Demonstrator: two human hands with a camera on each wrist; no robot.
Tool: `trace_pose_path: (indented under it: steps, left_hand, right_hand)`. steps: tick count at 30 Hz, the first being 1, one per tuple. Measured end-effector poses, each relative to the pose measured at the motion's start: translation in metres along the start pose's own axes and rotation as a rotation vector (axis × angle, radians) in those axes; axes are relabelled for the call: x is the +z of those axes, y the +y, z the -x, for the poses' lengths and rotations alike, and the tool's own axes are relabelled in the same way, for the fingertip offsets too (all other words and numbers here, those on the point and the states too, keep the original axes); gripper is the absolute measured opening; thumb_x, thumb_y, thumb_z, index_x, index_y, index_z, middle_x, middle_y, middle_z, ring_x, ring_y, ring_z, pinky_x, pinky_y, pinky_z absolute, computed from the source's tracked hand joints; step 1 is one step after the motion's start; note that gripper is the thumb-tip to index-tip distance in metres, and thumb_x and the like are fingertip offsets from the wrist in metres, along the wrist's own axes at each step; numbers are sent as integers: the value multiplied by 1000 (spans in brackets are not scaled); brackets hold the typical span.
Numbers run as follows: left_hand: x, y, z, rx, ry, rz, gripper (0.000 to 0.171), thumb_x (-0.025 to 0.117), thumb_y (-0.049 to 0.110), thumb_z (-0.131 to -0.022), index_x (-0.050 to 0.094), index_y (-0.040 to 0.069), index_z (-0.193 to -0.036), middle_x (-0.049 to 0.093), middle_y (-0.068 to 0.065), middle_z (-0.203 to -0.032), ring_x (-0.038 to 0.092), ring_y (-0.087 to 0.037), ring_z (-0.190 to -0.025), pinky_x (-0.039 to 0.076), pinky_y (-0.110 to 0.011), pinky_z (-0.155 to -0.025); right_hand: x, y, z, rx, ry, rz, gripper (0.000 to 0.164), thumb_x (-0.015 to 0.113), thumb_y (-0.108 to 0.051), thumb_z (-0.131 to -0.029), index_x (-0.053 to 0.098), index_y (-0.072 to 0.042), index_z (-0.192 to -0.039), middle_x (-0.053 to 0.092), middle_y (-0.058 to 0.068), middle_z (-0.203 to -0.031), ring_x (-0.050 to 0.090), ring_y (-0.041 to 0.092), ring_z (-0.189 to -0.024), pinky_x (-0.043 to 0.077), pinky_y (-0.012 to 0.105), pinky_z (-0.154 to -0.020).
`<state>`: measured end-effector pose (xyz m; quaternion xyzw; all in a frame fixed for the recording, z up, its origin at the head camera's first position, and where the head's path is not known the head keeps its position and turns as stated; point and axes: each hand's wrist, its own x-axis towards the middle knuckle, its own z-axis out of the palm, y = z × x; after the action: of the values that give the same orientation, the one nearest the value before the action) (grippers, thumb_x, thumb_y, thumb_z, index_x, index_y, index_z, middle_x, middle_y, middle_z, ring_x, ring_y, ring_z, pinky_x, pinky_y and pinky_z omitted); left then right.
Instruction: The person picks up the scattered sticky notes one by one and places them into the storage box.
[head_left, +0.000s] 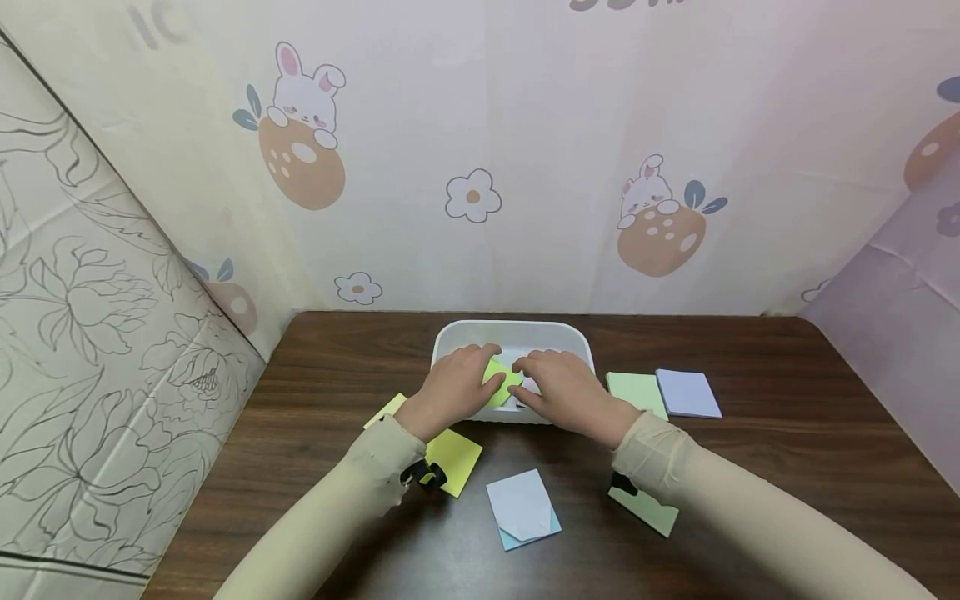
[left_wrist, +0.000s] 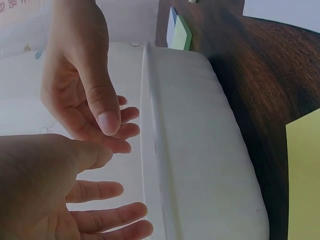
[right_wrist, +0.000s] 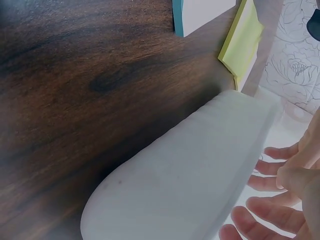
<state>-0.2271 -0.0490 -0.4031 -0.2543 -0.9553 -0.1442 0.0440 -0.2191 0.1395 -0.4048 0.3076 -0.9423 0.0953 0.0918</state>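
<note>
A white plastic bin (head_left: pixel 513 324) stands toward the back of the table, and both hands hover over its opening. My left hand (head_left: pixel 450 387) is over the bin's left half, its fingers loosely bent and holding nothing. Opposite it, my right hand (head_left: pixel 570 390) has its fingers spread and slightly bent, also without anything in them. Between the two hands, a yellow-green sticky note pad (head_left: pixel 504 382) shows inside the bin, with something whitish beside it. In the left wrist view the fingertips of the left hand (left_wrist: pixel 45 180) and right hand (left_wrist: pixel 82 70) point toward each other.
Left of the bin lie a yellow pad (head_left: pixel 456 460) and a pale yellow one (head_left: pixel 385 409). In front is a white pad (head_left: pixel 519 502) over a blue one. To the right lie a light green pad (head_left: pixel 636 392), a lavender pad (head_left: pixel 687 393) and a darker green pad (head_left: pixel 651 510) under the right forearm.
</note>
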Motion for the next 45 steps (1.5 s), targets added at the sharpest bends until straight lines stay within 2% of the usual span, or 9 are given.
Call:
trace_pose_path:
  steps: [11,18,25,37,45]
  left_hand:
    - [-3,8,3,29,19,-2,44,52,35,-93,56,9,-128,65,-9,-113,62,-22,-98,51,-37,-77]
    - [-4,13,2,41,31,-10,44,53,35,-92,57,9,-127,66,-9,-110,63,-23,-96,50,-38,-76]
    - [-4,18,4,60,29,-12,44,54,36,-92,57,9,-127,66,-8,-109,63,-22,-93,50,-35,-76]
    - [-3,28,2,106,46,-31,44,54,35,-92,57,10,-127,67,-7,-106,64,-21,-90,51,-33,-72]
    - [-1,33,1,137,49,-56,43,54,35,-92,58,9,-126,68,-6,-103,64,-19,-87,50,-31,-70]
  right_hand:
    - [-3,2,6,-4,34,2,33,59,-38,-87,69,-11,-105,68,2,-91,62,18,-79,49,38,-72]
    - [-10,6,10,-6,79,-4,31,62,-35,-86,69,-11,-104,67,1,-89,62,18,-78,50,37,-65]
    - [-14,13,15,2,96,-4,33,62,-37,-86,68,-11,-106,67,-1,-91,63,17,-81,50,36,-68]
    - [-21,22,21,61,69,-11,35,61,-39,-87,68,-12,-108,69,2,-99,63,16,-78,51,36,-67]
    - [-24,26,26,83,66,-16,37,62,-39,-86,67,-11,-110,69,2,-100,63,17,-82,51,38,-70]
